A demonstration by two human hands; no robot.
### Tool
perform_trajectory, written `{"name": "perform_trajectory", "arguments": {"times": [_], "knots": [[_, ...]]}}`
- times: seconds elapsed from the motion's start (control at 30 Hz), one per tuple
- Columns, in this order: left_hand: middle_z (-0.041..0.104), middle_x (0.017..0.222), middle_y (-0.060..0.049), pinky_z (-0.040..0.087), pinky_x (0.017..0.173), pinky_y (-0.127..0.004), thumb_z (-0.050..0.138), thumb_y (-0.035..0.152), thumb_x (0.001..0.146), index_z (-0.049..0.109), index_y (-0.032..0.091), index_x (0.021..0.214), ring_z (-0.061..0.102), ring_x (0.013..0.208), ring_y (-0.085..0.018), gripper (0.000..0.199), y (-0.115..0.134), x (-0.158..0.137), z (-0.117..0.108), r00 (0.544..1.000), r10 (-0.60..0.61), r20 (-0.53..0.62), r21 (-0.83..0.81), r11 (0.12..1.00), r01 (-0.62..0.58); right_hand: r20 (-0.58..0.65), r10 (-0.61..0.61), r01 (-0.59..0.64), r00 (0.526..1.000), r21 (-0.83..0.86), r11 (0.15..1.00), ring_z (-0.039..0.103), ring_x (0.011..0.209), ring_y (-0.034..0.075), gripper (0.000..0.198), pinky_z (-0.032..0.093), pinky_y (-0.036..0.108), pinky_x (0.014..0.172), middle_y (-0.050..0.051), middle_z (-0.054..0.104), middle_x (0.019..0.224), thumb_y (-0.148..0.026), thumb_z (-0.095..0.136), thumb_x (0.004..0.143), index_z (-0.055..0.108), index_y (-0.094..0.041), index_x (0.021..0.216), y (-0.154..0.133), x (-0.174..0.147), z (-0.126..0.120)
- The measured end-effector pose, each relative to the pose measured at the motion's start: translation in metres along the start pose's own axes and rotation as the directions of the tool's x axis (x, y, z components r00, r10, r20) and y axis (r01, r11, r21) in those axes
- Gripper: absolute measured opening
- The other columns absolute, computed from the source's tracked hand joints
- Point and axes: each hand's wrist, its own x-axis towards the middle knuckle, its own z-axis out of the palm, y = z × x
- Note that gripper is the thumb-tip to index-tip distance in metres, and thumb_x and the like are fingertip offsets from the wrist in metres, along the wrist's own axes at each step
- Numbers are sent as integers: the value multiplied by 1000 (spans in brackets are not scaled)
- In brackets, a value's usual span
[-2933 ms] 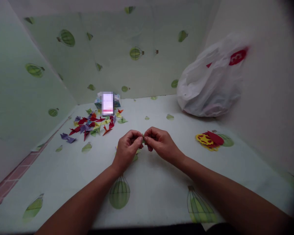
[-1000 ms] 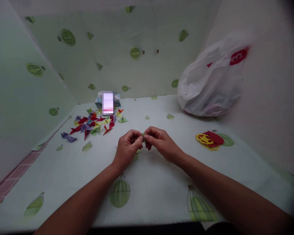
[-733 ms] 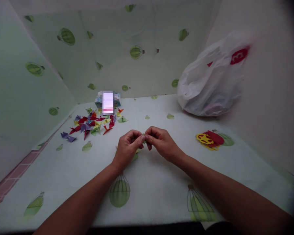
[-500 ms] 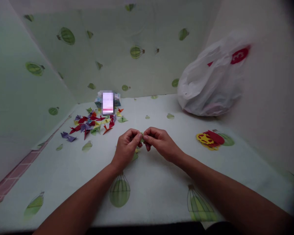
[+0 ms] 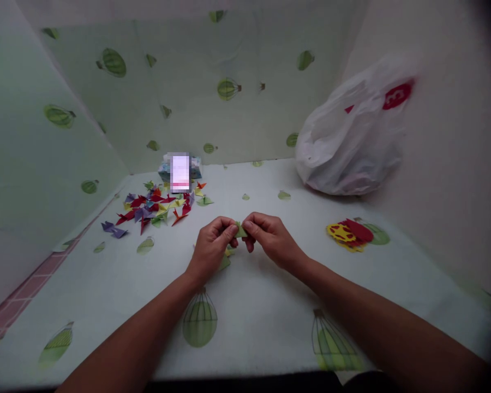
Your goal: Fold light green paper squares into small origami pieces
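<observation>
Between my two hands is a small piece of folded green paper (image 5: 240, 230), held just above the table. My left hand (image 5: 215, 240) pinches its left side between thumb and fingers. On the other side, my right hand (image 5: 272, 238) has its thumb and forefinger closed on the paper's right edge; the remaining fingers curl beneath. Partly hidden behind my left hand, some green and yellow paper (image 5: 225, 263) lies on the table. Farther back on the left spreads a heap of folded paper birds (image 5: 157, 207) in red, purple, yellow, green and orange.
A lit phone (image 5: 180, 172), blurred out, leans against a tissue pack (image 5: 196, 166) behind the paper birds. A white plastic bag (image 5: 347, 142) stands at the back right. Red and yellow cut-out shapes (image 5: 347, 234) lie on the balloon-print tablecloth (image 5: 270, 316) to the right.
My right thumb and fingers have shifted slightly right, and more of the green paper shows between my hands. The left hand stays nearly in place.
</observation>
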Motion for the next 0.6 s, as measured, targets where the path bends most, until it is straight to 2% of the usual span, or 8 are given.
{"name": "perform_trajectory", "arguments": {"times": [0.33, 0.6], "knots": [[60, 75, 2, 45, 62, -23, 72, 36, 83, 64, 16, 85, 55, 62, -8, 21, -6, 1, 1, 993, -108, 48, -219, 969, 116, 43, 5, -10, 999, 129, 992, 53, 48, 9, 18, 42, 24, 51, -5, 57, 60, -32, 62, 86, 52, -19, 79, 3, 1, 0], [52, 53, 5, 31, 48, -20, 74, 41, 80, 61, 17, 83, 43, 47, -7, 27, 0, 1, 4, 973, -216, 86, -288, 929, 231, 44, 14, -21, 999, 144, 989, 54, 47, 9, 14, 43, 24, 49, -5, 58, 61, -29, 61, 84, 51, -19, 80, 0, 2, 0]]}}
